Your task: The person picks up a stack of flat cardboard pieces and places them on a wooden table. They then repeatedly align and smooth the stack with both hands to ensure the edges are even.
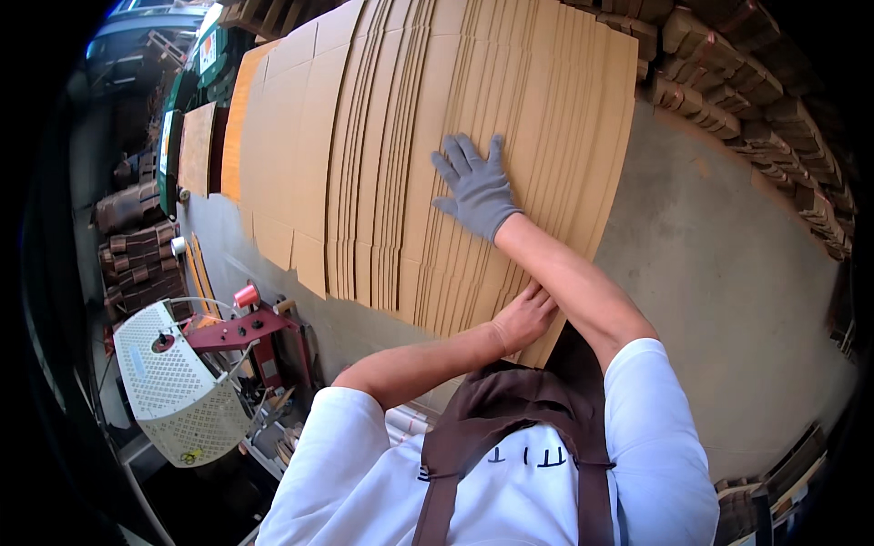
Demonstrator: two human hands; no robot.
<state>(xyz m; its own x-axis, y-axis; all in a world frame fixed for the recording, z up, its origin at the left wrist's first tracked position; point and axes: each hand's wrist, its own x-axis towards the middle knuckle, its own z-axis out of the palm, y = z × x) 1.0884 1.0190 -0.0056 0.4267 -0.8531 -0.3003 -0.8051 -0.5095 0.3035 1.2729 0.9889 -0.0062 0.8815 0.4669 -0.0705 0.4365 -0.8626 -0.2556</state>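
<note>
White shirt and brown apron (pixel 510 428) nearest, bare left hand (pixel 523 314) gripping lower edge of flat cardboard sheet stack (pixel 410 136), gloved right hand (pixel 478 187) open, flat on top, white perforated machine (pixel 173 382) left.

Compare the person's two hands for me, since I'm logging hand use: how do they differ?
The right hand wears a grey glove; the left hand is bare. The right lies flat, fingers spread, on the face of the cardboard sheets; the left curls at their lower edge. Both touch the same stack.
</note>
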